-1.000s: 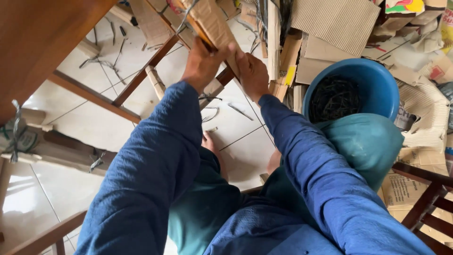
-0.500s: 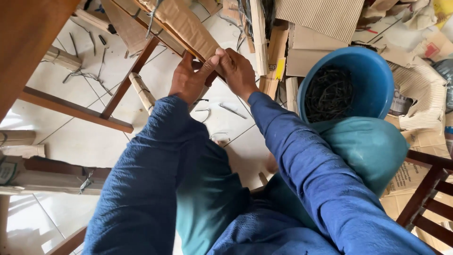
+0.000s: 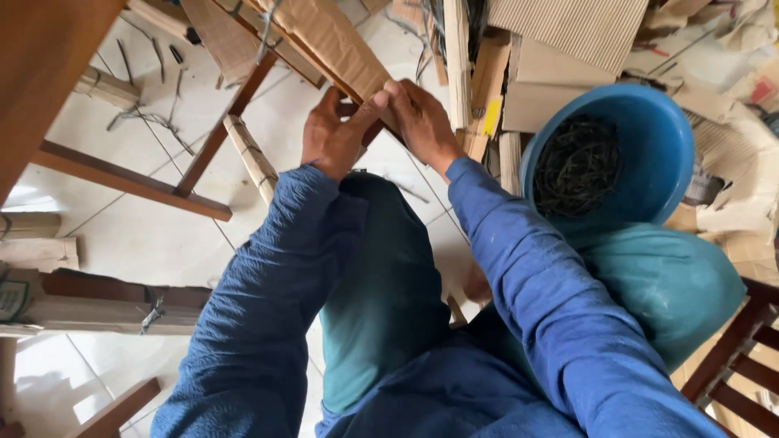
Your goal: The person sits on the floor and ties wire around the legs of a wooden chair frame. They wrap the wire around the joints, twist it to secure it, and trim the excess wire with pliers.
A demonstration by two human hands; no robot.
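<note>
Here, left hand (image 3: 334,136) and right hand (image 3: 422,123) both gripping cardboard strip (image 3: 333,42), long axis running up-left.

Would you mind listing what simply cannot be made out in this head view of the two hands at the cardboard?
- Fingertips of the left hand and right hand: tucked behind the cardboard strip; grip unclear.
- Cardboard strip: upper end cut off by the top edge.
- Dark strands in the blue basin: too tangled to identify.
- Lower basin rim: hidden by the teal knee.
</note>
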